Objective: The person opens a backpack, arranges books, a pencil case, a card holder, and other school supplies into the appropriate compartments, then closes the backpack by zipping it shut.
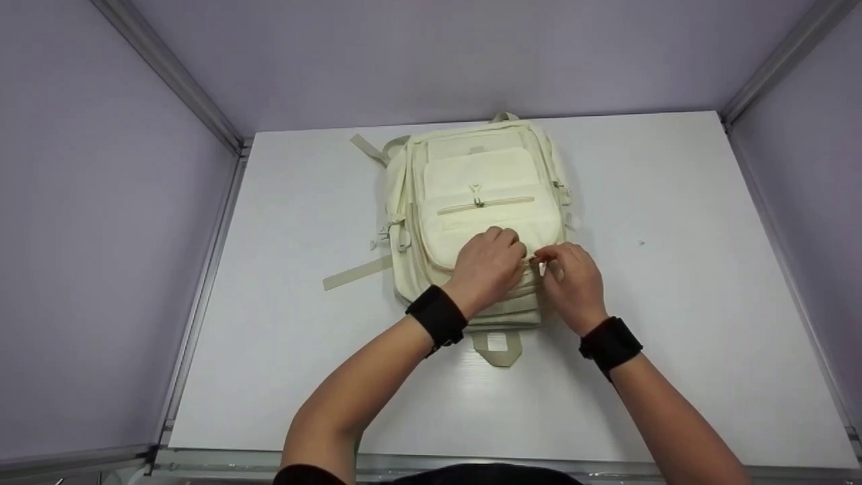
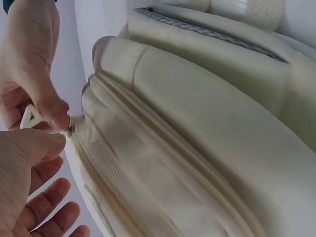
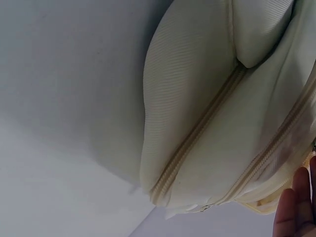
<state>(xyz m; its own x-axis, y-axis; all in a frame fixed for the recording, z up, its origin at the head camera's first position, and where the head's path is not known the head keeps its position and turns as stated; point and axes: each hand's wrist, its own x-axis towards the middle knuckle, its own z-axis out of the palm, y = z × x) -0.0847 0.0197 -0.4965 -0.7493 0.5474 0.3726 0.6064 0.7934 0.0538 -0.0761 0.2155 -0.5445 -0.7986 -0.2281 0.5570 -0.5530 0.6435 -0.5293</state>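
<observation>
A cream backpack (image 1: pixel 481 168) lies on the white table, its front pocket facing up. At that pocket's lower right edge, my right hand (image 1: pixel 574 279) pinches a zipper pull; the pull's pale triangular loop (image 2: pixel 30 117) sticks out by the thumb in the left wrist view. Close beside it, my left hand (image 1: pixel 488 264) has its thumb and index finger at the zipper edge and pinches the backpack there, its other fingers loosely bent. Fingertips (image 3: pixel 298 202) show at the right edge of the right wrist view, beside the backpack's zippered side. The zipper slider is mostly hidden.
Loose straps (image 1: pixel 357 273) stretch out on the backpack's left, and a webbing loop (image 1: pixel 502 357) lies at its near end. Grey panels (image 1: pixel 431 60) enclose the white table (image 1: pixel 673 377) at the back and both sides. A small speck (image 1: pixel 642 242) is on the table to the right.
</observation>
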